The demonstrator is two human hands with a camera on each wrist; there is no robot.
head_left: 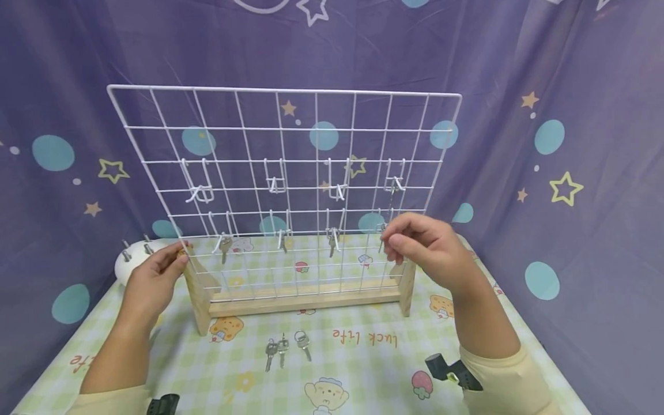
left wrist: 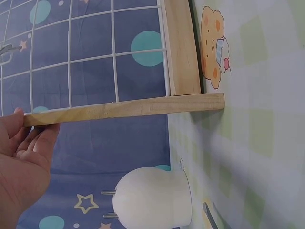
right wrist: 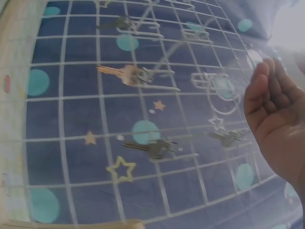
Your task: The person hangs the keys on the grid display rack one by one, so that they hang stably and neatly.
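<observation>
A white wire grid rack (head_left: 284, 91) stands upright on a wooden base (head_left: 306, 305). My left hand (head_left: 153, 282) pinches the top of its left wooden side piece (left wrist: 109, 110), thumb on one face and fingers on the other. Near the lower right hook, my right hand (head_left: 427, 248) hovers with fingers loosely bent; in the right wrist view nothing shows between them. Keys hang from the lower hooks, among them one at the left (head_left: 225, 249) and one nearer the middle (head_left: 332, 244). From the upper right hook (head_left: 395, 184) hangs another key (right wrist: 228, 137).
Three loose keys (head_left: 282, 349) lie on the checked tablecloth (head_left: 373, 369) in front of the rack. Behind my left hand sits a white rounded object (left wrist: 151, 198) with metal pegs. A purple patterned curtain (head_left: 586, 230) surrounds the table.
</observation>
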